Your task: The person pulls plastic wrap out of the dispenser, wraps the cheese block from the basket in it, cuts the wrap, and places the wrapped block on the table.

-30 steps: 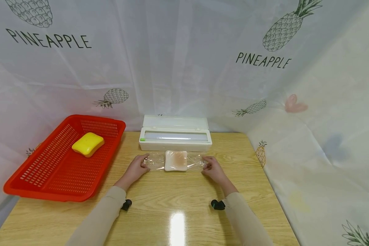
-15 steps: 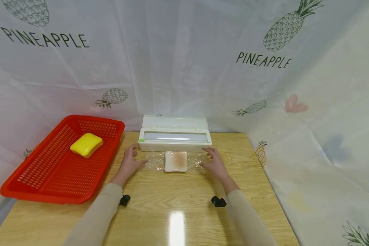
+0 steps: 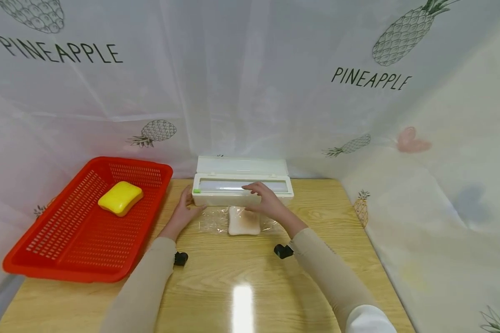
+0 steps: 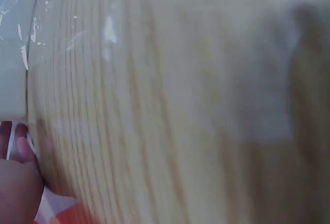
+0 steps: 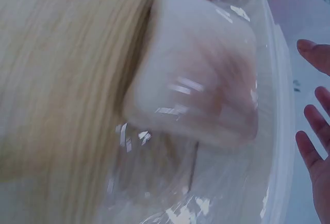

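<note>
A slice of toast bread (image 3: pixel 242 225) lies on the wooden table, covered by clear plastic film (image 3: pixel 212 221) that spreads out on both sides. Right behind it stands a white cling film dispenser box (image 3: pixel 221 200), its lid raised and a film roll inside. My left hand (image 3: pixel 182 212) is at the box's left end, thumb toward the front and fingers along the side, the fingertips right at the box. Over the box's front and the toast's back edge hovers my right hand (image 3: pixel 268 203), fingers spread and holding nothing. The right wrist view shows the wrapped toast (image 5: pixel 191 74) close up.
To the left sits a red perforated basket (image 3: pixel 83 240) with a yellow bread-shaped piece (image 3: pixel 121 198) in it. A green cutter tab (image 3: pixel 197 191) is at the box's left front. A pineapple-printed curtain (image 3: pixel 233 92) hangs behind the table.
Both hands have let go of the film ends. My left hand has moved up to the box's left end. The right hand has swung left over the box and toast.
</note>
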### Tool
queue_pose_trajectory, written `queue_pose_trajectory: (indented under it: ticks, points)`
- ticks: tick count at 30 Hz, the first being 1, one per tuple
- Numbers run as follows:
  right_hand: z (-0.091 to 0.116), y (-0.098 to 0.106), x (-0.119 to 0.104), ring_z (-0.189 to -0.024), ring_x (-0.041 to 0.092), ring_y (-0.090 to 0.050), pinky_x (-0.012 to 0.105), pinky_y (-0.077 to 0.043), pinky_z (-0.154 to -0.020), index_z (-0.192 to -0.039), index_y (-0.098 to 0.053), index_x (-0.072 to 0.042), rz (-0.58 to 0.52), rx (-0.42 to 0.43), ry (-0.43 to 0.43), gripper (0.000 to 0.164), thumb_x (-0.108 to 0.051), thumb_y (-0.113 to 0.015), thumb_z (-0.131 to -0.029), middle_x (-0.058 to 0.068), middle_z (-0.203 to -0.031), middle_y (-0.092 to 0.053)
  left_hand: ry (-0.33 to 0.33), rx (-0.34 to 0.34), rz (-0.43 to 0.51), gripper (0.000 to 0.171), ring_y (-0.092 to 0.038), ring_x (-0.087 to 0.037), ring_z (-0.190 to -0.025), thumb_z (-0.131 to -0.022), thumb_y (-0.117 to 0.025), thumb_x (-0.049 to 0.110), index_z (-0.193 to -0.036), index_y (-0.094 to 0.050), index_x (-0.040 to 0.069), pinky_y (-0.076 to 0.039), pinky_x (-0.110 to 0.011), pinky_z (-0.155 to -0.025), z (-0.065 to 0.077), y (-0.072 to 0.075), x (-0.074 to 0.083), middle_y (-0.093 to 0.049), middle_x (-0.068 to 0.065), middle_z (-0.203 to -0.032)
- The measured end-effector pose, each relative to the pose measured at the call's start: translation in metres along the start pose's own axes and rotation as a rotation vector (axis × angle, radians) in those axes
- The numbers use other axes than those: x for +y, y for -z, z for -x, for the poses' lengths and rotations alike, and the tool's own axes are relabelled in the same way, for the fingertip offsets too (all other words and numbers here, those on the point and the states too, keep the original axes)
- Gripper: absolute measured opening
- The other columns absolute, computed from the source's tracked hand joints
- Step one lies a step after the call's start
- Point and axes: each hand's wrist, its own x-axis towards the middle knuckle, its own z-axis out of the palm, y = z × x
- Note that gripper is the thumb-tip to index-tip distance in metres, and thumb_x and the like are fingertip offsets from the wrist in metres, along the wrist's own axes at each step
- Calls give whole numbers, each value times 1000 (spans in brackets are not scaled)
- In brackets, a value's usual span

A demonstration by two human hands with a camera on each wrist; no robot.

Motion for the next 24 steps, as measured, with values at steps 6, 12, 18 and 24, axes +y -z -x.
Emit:
queue_pose_trajectory:
  ticks: [6,12,18,24]
  points:
    - [-43,-14,-12,-110,22,-55,38,-44,-98,-133,-59,-11,57,-123,63,57,-9,-81,-80,4,-127,-59,-3,-23,228,78,-37,-37,-129,-95,-60,0,-156,-11,7,-33,-33,-105,-2,-1,16,-28,-27,-152]
    - [-80,-27,-23,-110,19,-54,33,-44,-96,-132,-60,-12,63,-215,63,50,-12,-78,-85,2,-123,-61,-7,-16,265,70,-34,-38,-134,-99,-53,2,-155,-12,7,-33,-31,-104,-5,-5,15,-21,-23,-156]
    - [-110,-46,-29,-109,17,-55,29,-46,-93,-129,-62,-12,58,-266,79,42,-15,-74,-89,2,-121,-62,14,-10,159,70,-38,-33,-133,-102,-51,14,-158,-10,23,-33,-44,-108,-12,-7,-4,-27,-18,-156]
    - [-132,-63,-31,-109,17,-57,27,-46,-92,-123,-67,-11,73,-333,118,33,-14,-71,-91,1,-119,-64,41,-36,130,70,-40,-32,-132,-102,-51,21,-157,-10,34,-33,-47,-108,-15,-4,-11,-27,-15,-156]
